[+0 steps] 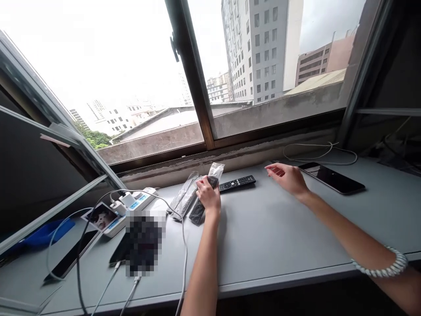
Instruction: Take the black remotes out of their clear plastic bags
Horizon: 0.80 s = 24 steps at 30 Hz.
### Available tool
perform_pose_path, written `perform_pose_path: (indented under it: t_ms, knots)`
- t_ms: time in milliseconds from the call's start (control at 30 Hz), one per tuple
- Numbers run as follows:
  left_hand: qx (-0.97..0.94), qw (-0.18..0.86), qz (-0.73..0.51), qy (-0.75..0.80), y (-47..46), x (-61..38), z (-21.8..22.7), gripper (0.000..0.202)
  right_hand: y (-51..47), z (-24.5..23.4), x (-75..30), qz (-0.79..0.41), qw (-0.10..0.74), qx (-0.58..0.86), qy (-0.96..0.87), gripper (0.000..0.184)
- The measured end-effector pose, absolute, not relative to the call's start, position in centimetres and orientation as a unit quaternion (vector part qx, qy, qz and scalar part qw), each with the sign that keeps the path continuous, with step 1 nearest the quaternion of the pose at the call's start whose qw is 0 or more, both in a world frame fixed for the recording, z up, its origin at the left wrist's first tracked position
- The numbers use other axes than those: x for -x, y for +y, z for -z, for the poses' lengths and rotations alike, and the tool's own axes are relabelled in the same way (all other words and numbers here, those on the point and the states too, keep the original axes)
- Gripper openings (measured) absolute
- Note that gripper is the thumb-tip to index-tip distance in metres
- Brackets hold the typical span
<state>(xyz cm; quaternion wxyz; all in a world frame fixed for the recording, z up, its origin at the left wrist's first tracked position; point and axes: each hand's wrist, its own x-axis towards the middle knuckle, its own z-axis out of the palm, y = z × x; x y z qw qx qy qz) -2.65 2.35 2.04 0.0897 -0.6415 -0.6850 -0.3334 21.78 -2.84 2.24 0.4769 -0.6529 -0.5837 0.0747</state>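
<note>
My left hand (pixel 209 193) is closed around a dark remote control in a clear plastic bag (pixel 197 213). The bag's loose end (pixel 217 169) sticks up past my fingers. Just left of it, other plastic-wrapped dark pieces (pixel 183 199) lie on the desk. A bare black remote control (pixel 241 182) lies to the right of my left hand, its buttons facing up. My right hand (pixel 289 179) hovers above the desk with loosely curved fingers and nothing visible in them. Nearest to it is a black phone (pixel 333 177) lying flat.
A white power strip (pixel 143 202) with plugged-in chargers stands at left. Cables loop over the desk (pixel 279 245) near a blurred-out dark device (pixel 144 243), a photo card (pixel 100 217) and another dark device (pixel 70 256). A white cable (pixel 324 153) lies below the window.
</note>
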Motion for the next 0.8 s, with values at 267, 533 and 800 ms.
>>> perform_pose_path:
  t_ms: [267,533,800]
  knots:
    - [0.816,0.046,0.274,-0.507,0.6,-0.7,-0.9,0.035,-2.3,-2.2,-20.6,-0.079,0.494,0.636,-0.587,0.033]
    - [0.819,0.024,0.285,-0.498,0.0,-0.7,-0.5,0.038,-2.0,-2.0,-21.0,-0.12,0.442,0.646,-0.61,0.033]
    - [0.831,0.019,0.286,-0.477,-0.5,-1.2,0.0,0.046,-1.7,-1.2,-21.0,-0.169,0.407,0.597,-0.671,0.042]
